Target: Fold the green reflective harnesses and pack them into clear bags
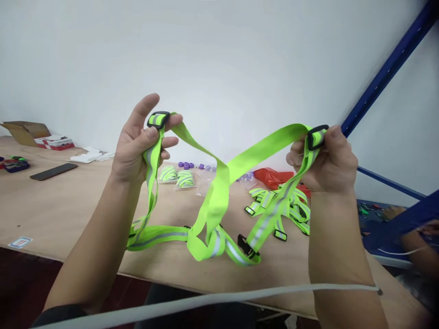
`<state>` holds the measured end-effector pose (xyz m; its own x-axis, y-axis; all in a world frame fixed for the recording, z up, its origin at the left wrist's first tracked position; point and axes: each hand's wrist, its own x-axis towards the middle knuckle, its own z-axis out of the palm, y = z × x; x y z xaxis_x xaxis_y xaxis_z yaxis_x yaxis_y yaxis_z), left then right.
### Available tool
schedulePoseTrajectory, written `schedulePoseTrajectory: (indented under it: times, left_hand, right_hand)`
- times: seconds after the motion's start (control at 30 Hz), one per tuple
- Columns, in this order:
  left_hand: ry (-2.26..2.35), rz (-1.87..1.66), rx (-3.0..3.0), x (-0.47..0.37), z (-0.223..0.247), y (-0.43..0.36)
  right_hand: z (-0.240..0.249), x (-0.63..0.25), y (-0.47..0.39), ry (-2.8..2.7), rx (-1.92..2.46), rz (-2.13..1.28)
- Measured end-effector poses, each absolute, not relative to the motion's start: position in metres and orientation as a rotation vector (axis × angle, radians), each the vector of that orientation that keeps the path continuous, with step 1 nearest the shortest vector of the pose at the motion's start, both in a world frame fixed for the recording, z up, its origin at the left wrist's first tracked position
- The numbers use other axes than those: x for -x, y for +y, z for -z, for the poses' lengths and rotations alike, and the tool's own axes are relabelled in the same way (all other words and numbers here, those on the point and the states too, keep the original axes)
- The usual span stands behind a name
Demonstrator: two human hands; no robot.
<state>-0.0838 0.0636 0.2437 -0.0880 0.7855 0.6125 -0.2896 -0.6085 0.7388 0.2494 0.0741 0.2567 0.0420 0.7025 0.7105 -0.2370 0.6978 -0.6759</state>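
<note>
A neon-yellow reflective harness (219, 183) with grey stripes hangs in the air between my hands. My left hand (137, 141) pinches one strap at its black slide buckle (158, 119), with some fingers spread. On the other side, my right hand (329, 157) grips the second strap at another black slide buckle (317, 137). The straps cross in the middle and drop to a lower belt loop, where a dark clip (247, 246) shows. Parts of the right fingers are hidden behind the strap.
More reflective straps (295, 203) lie heaped on the wooden table (164, 269), before a red bag (272, 177). Bagged rolled straps (185, 179) and purple pieces (186, 165) sit behind. A phone-like dark slab (54, 171) and an open carton (25, 132) are left. A blue frame (387, 68) rises right; a white cable (206, 299) crosses in front.
</note>
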Motion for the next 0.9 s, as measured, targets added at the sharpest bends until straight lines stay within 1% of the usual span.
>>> schedulePoseTrajectory:
  times: [0.13,0.27,0.43,0.57,0.67,0.8,0.9]
  left_hand:
    - [0.565,-1.754,-1.411,0.081,-0.241,0.058]
    - [0.413,-1.736,-1.370,0.072,-0.240,0.055]
    - [0.331,-1.529,-1.429,0.057,-0.224,0.088]
    - [0.546,-1.383,-1.399,0.047,-0.181,0.149]
    - [0.872,-1.275,-1.343,0.041,-0.137,0.188]
    - [1.077,-1.165,-1.349,0.036,-0.084,0.220]
    - [1.213,-1.121,-1.409,0.033,-0.060,0.237]
  right_hand:
    - [-0.250,-0.250,0.054,-1.410,0.427,-0.737]
    - [-0.244,-0.249,0.042,-1.494,0.353,-0.761]
    - [-0.226,-0.247,0.071,-1.381,0.440,-0.916]
    - [-0.179,-0.250,0.130,-1.265,0.710,-1.027]
    - [-0.129,-0.253,0.173,-1.292,1.040,-0.953]
    - [-0.070,-0.254,0.210,-1.334,1.183,-0.862]
    - [-0.043,-0.252,0.230,-1.380,1.283,-0.764]
